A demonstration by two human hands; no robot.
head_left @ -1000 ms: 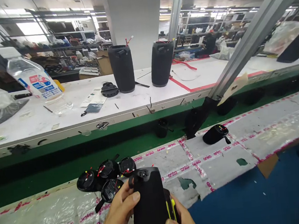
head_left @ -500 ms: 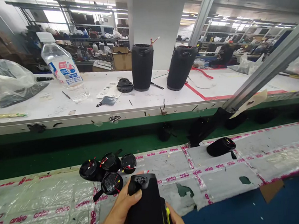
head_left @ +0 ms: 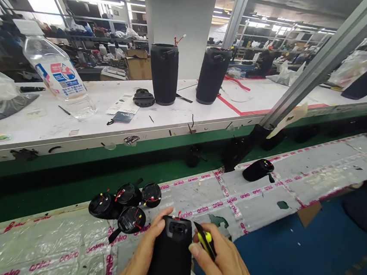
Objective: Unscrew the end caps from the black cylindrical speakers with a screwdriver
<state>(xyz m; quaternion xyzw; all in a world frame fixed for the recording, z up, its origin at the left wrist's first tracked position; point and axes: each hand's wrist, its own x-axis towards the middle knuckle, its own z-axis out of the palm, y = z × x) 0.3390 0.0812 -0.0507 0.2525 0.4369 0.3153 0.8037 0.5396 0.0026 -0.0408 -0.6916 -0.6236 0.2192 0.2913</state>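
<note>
A black fabric-covered cylinder (head_left: pixel 171 259) with a recessed port panel and red wires at its top is gripped from the left by my left hand (head_left: pixel 143 254). Beside its upper right edge, my right hand (head_left: pixel 219 257) holds a yellow and black utility knife (head_left: pixel 206 241), its dark blade pointing up and to the left. The blade tip is close to the cylinder's top, apparently apart from it. Several round black parts with red wires (head_left: pixel 131 220) lie in a cluster on the plastic-covered lower surface beyond my left hand.
The white upper shelf (head_left: pixel 98 126) holds a water bottle (head_left: pixel 63 80), two upright black cylinders (head_left: pixel 165 74) and a black cap (head_left: pixel 143 97). Another cylinder (head_left: pixel 258 170) lies on the lower surface (head_left: pixel 189 197). A metal post (head_left: pixel 319 59) slants across the right.
The knife has come up from beside the cylinder to near its top, blade now visible. The cylinder has turned and tilted slightly. The camera view has shifted right and down.
</note>
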